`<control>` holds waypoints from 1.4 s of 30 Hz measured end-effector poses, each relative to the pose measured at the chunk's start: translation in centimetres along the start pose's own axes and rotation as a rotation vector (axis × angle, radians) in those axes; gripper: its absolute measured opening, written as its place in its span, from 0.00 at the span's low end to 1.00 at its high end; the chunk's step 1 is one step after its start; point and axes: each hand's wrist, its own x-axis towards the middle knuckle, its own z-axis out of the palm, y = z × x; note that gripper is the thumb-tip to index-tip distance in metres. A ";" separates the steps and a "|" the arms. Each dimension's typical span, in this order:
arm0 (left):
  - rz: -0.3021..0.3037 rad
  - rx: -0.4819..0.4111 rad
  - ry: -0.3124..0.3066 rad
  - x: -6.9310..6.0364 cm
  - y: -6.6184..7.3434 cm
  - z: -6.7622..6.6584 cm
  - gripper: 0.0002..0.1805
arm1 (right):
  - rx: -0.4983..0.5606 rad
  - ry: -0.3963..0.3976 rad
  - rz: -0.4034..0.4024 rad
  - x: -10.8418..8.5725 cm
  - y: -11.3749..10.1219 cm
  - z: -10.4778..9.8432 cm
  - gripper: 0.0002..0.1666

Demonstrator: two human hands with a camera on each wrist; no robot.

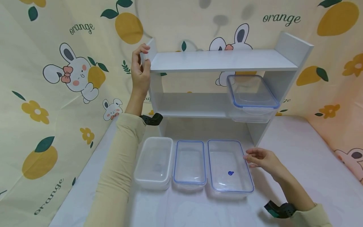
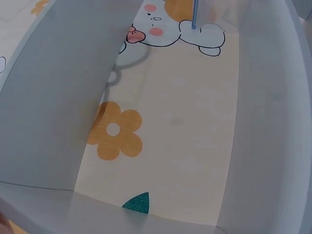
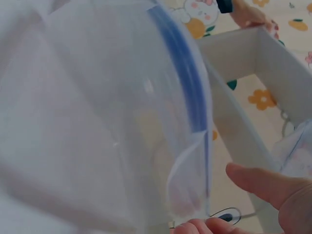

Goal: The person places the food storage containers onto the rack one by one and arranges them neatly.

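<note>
In the head view my left hand (image 1: 140, 71) grips the top of the left side panel of a white shelf (image 1: 227, 60), thumb in front and fingers bent over the edge. My right hand (image 1: 263, 159) is at the right edge of a large clear food container (image 1: 227, 164) with a blue-lined lid and a small blue mark. In the right wrist view the thumb (image 3: 253, 183) stands apart from that container's side flap (image 3: 187, 180), with fingertips low beside it. Left of it stand a smaller blue-rimmed container (image 1: 190, 162) and a frosted container (image 1: 154, 162).
Another blue-rimmed container (image 1: 252, 94) sits at the right end of the shelf's middle level, jutting past its front edge. A white cloth (image 1: 300, 151) covers the table. Printed fabric (image 1: 76, 132) with rabbits and oranges hangs behind and at the sides.
</note>
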 end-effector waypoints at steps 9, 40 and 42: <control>-0.030 -0.001 0.007 0.2 0.0 0.2 0.13 | 0.110 -0.180 0.088 0.6 1.7 -0.3 0.35; -0.053 0.017 0.012 -0.5 1.9 0.5 0.13 | 0.740 -0.528 0.189 1.6 3.6 -0.6 0.13; -0.050 0.010 0.018 -0.3 1.2 0.4 0.13 | 0.741 -0.515 0.191 1.5 3.5 -0.7 0.12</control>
